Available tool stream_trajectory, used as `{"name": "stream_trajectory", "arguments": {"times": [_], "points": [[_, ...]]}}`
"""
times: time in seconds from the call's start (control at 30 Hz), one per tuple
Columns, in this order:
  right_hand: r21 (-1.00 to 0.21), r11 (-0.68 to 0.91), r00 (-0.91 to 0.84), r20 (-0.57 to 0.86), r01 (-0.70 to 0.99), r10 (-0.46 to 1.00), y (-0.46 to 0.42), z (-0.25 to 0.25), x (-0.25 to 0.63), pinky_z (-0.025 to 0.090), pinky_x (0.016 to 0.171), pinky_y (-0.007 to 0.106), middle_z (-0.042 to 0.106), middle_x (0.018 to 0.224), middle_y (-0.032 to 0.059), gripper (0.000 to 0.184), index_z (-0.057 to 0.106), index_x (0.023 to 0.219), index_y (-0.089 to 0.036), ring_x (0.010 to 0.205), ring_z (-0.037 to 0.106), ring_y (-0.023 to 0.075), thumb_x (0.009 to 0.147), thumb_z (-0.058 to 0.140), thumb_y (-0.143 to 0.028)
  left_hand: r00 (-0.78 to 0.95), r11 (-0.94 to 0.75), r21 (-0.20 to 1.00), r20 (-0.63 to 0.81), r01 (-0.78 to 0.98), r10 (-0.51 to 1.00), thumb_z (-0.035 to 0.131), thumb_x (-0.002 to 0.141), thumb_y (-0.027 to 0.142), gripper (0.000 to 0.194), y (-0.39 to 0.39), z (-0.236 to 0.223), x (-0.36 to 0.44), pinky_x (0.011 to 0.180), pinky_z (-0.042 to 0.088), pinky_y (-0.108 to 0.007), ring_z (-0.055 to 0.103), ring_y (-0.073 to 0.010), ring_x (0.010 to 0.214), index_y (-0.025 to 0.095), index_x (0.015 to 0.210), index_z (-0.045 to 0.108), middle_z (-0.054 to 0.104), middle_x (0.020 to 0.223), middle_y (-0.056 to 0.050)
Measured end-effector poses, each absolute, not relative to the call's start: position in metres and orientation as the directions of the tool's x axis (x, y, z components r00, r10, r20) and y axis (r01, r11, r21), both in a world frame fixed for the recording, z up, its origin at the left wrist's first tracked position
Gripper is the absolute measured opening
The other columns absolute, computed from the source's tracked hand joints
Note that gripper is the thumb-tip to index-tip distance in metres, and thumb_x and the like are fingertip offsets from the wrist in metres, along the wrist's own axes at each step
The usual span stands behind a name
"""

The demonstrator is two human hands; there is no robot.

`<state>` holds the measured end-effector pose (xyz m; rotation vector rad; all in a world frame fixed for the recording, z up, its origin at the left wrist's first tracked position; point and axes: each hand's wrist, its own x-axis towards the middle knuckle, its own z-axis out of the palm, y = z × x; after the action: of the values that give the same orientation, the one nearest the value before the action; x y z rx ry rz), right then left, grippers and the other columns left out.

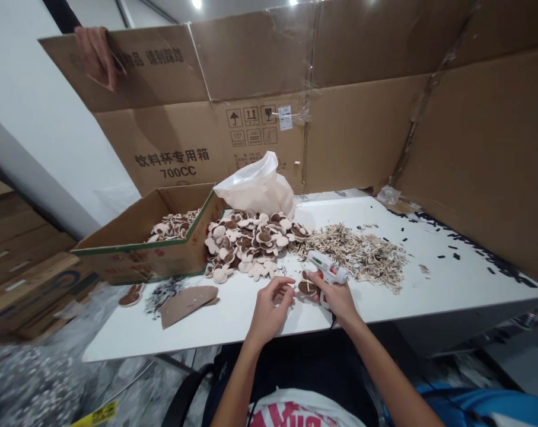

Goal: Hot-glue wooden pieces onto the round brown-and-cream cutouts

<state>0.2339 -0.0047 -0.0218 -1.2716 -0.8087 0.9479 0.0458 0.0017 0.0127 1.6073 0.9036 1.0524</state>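
My right hand (336,301) is wrapped round a white hot glue gun (326,267) with its nozzle end pointing up and left. Its thumb and fingers also hold a small brown felt piece (306,288), with a pale strip across it, just above the table. Left of that piece is my left hand (271,305), its fingers loosely curled and a gap showing between thumb and forefinger; I see nothing in it. Behind my hands lies a heap of brown and cream animal-shaped felt pieces (246,240). To its right spreads a pile of thin pale strips (362,255).
An open cardboard box (139,261) with more felt pieces stands left. Near it lie black bits (164,295), a brown sheet (188,303) and a brown felt figure (131,295). A white plastic bag (260,187) sits behind the heap. Cardboard walls (260,77) enclose the white table (237,320).
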Motion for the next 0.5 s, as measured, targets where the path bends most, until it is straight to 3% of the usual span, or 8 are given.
{"name": "stream_trajectory", "arguments": {"times": [0.2, 0.5], "points": [[-0.991, 0.053, 0.4, -0.001, -0.125, 0.917, -0.0045, -0.0225, 0.2346, 0.047, 0.043, 0.027, 0.07, 0.065, 0.0015, 0.045, 0.072, 0.088, -0.017, 0.042, 0.057, 0.0145, 0.073, 0.085, -0.058, 0.385, -0.258, 0.959, 0.195, 0.118, 0.902, 0.064, 0.095, 0.039, 0.027, 0.0006, 0.0154, 0.0454, 0.074, 0.058, -0.032, 0.07, -0.0192, 0.076, 0.02, 0.109, 0.077, 0.076, 0.093, -0.008], [-0.992, 0.051, 0.421, 0.0, -0.111, 0.907, -0.0051, -0.0191, 0.2331, 0.047, 0.043, 0.028, 0.068, 0.061, 0.0006, 0.042, 0.071, 0.083, -0.018, 0.042, 0.058, 0.0155, 0.073, 0.084, -0.057, 0.363, -0.296, 0.947, 0.235, 0.123, 0.902, 0.066, 0.092, 0.038, 0.019, -0.0029, 0.0209, 0.0481, 0.073, 0.06, -0.031, 0.072, -0.0193, 0.075, 0.02, 0.095, 0.069, 0.073, 0.085, -0.005]]}}
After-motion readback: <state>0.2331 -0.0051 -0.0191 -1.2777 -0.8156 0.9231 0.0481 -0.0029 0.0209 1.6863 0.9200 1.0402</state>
